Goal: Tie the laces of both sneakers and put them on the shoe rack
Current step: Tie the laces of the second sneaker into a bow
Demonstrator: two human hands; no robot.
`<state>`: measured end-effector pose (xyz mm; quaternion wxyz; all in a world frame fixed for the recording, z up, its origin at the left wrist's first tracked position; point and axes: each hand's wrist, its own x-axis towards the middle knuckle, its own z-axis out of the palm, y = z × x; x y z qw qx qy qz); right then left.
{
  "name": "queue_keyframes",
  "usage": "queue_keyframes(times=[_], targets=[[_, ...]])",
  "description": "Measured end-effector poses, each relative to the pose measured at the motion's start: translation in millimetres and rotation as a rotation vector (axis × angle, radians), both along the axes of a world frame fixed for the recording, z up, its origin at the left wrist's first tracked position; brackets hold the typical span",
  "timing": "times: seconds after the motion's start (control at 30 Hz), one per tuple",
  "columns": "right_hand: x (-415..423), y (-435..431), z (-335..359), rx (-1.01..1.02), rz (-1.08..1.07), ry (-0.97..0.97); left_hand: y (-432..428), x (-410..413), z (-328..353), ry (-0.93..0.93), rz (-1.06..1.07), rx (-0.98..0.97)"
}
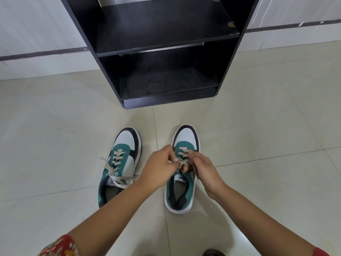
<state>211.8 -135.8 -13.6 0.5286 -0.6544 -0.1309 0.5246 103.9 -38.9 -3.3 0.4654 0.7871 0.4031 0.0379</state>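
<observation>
Two teal, white and black sneakers stand side by side on the tiled floor, toes pointing at the rack. The left sneaker (121,163) has loose laces (118,179) spilling over its sides. Over the right sneaker (181,189) both hands meet at the tongue. My left hand (159,167) pinches a strand of the right sneaker's lace (181,163), and my right hand (202,168) grips the other strand; the lace crosses between my fingers. The black shoe rack (162,50) stands just beyond, its two visible shelves holding nothing.
Pale floor tiles (258,117) surround the shoes on all sides. A white wall with a dark stripe (42,53) runs behind the rack. A dark object (213,253) peeks in at the bottom edge.
</observation>
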Motion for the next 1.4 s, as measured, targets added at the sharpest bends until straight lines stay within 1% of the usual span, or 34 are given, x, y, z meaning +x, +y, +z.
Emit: queue_keyframes(times=[0.07, 0.1, 0.2, 0.23, 0.27, 0.3, 0.33, 0.37, 0.43, 0.47, 0.53, 0.63, 0.7, 0.77, 0.9, 0.97, 1.0, 1.03, 1.1, 1.13, 1.17, 1.2, 1.27, 1.33, 1.4], targets=[[-6, -2, 3, 0.051, -0.007, -0.106, 4, 4, 3, 0.028, 0.080, -0.182], [-9, -5, 3, 0.067, -0.002, -0.215, 6, 6, 5, 0.034, 0.133, -0.292], [-13, -17, -5, 0.017, 0.011, -0.729, 10, 7, 8, -0.005, 0.301, -0.644], [-13, -20, -6, -0.024, 0.030, -0.853, 11, 6, 8, -0.019, 0.321, -0.704], [-13, -23, -6, -0.064, 0.071, -0.908, 11, 4, 7, -0.024, 0.317, -0.738], [-12, -25, -7, -0.101, 0.122, -0.886, 10, 3, 6, -0.029, 0.306, -0.761], [-13, -25, -5, -0.130, 0.159, -0.793, 9, 2, 6, -0.029, 0.291, -0.774], [-15, -24, -4, -0.138, 0.140, -0.625, 8, 1, 6, -0.027, 0.279, -0.774], [-19, -21, -2, -0.114, -0.020, -0.274, 6, 0, 3, -0.021, 0.263, -0.726], [-20, -20, -3, -0.118, -0.096, -0.173, 6, -1, 4, -0.015, 0.256, -0.681], [-20, -20, -1, -0.100, -0.190, -0.068, 7, -3, 3, -0.020, 0.252, -0.619], [-20, -21, 6, -0.008, -0.262, 0.070, 6, -8, 0, -0.070, 0.278, -0.620], [-20, -23, 10, 0.023, -0.289, 0.118, 4, -10, -3, -0.105, 0.314, -0.643], [-20, -27, 6, 0.006, -0.325, 0.118, 2, -12, -6, -0.149, 0.370, -0.683], [-19, -36, 0, -0.063, -0.423, 0.157, 2, -15, -9, -0.234, 0.543, -0.912], [-19, -38, 0, -0.012, -0.435, 0.210, 4, -17, -10, -0.256, 0.552, -1.044], [-18, -38, 0, 0.024, -0.439, 0.228, 5, -18, -10, -0.241, 0.517, -1.062], [-17, -37, 1, 0.050, -0.435, 0.231, 6, -18, -10, -0.196, 0.453, -1.022], [-16, -35, 3, 0.072, -0.421, 0.211, 9, -18, -9, -0.078, 0.316, -0.824], [-15, -35, 4, 0.076, -0.419, 0.216, 9, -17, -9, -0.057, 0.298, -0.752], [-14, -35, 4, 0.081, -0.424, 0.240, 9, -15, -8, -0.073, 0.319, -0.741], [-14, -34, 5, 0.087, -0.430, 0.281, 8, -14, -9, -0.116, 0.369, -0.792], [-15, -34, 6, 0.100, -0.447, 0.386, 6, -13, -12, -0.225, 0.500, -0.991], [-14, -34, 6, 0.101, -0.477, 0.450, 3, -16, -17, -0.299, 0.618, -1.162], [-12, -35, 2, 0.115, -0.516, 0.503, 3, -21, -23, -0.382, 0.704, -1.272]])
